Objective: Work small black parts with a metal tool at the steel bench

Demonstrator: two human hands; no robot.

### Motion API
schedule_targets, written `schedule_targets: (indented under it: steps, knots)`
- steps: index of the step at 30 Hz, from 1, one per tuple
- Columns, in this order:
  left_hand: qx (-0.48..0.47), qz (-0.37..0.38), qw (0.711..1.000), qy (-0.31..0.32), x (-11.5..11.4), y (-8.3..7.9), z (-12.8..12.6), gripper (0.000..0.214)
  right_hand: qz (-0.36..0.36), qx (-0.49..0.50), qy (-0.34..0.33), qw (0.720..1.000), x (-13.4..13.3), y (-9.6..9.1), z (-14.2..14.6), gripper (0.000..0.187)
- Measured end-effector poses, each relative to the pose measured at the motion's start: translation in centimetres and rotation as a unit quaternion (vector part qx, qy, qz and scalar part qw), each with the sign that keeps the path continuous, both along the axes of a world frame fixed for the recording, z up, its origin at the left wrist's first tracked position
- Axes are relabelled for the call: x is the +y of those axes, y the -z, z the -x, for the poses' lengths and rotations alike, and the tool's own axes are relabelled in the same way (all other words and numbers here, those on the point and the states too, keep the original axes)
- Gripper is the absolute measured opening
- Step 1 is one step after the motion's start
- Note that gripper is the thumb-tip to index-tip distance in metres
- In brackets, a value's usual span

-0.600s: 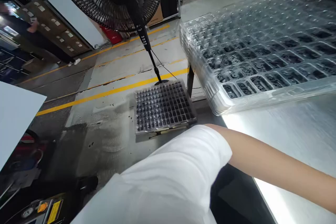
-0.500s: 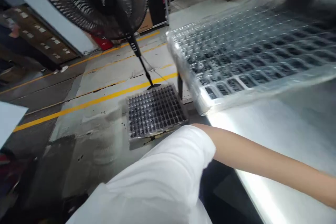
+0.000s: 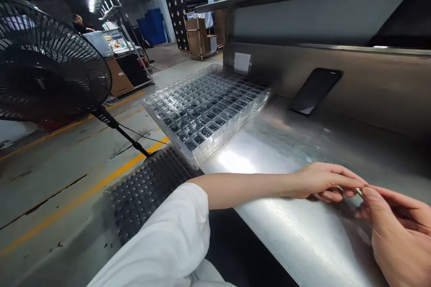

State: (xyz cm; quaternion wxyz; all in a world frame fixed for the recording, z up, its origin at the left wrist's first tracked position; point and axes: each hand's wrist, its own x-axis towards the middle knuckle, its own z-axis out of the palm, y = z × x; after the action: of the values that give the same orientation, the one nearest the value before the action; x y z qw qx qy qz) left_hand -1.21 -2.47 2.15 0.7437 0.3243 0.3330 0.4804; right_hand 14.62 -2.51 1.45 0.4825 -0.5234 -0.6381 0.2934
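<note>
**Fingertip Hold: Layout, Left to Right**

A black fan (image 3: 50, 67) stands at far left. A filled lower tray (image 3: 144, 193) sits below bench level. Stacked clear trays (image 3: 208, 136) occupy the near-left end of the metal bench (image 3: 289, 219). A dark phone (image 3: 316, 91) leans against the back panel (image 3: 367, 80). The left hand (image 3: 313, 181) has narrowed fingers; its exact grip cannot be determined. A small pale piece (image 3: 359, 192), too small to identify, is located where the fingertips meet, above the bench. The right hand (image 3: 400, 233) pinches it between thumb and forefinger.

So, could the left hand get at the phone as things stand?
Probably yes: nothing visible blocks the left hand from the phone across the metal benchtop, though that hand would first have to part from the right hand.
</note>
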Motion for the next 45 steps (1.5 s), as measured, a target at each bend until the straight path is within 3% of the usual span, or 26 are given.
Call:
schedule_targets:
  steps: [4,9,16,27,35,41,45]
  knots:
    - [0.053,-0.031,0.997,-0.037,0.1,-0.1,-0.6,0.022,0.036,0.021,0.006,0.999,-0.5,-1.8,0.2,0.042]
    - [0.080,-0.052,0.992,-0.079,0.6,-0.1,-0.1,0.032,0.026,0.012,-0.011,1.000,-0.3,-1.5,0.3,0.057]
    - [0.076,-0.065,0.995,-0.027,0.2,-0.8,-0.1,0.035,0.015,0.063,0.006,0.998,0.2,-0.5,0.0,0.049]
    - [0.042,-0.064,0.996,0.047,-0.3,-1.0,0.3,0.044,0.006,0.113,-0.058,0.992,0.2,-0.3,0.0,0.063]
    - [0.004,-0.112,0.991,0.072,-0.8,-1.2,0.3,0.050,-0.048,0.090,-0.042,0.994,0.2,-0.5,-0.3,0.063]
    - [0.010,-0.105,0.993,0.053,-0.8,-1.2,0.3,0.054,-0.050,0.099,-0.065,0.992,0.5,0.2,-0.2,0.057]
    - [-0.001,-0.101,0.995,-0.009,-0.3,-1.7,0.7,0.048,-0.076,0.070,-0.070,0.992,0.7,0.7,-0.4,0.043]
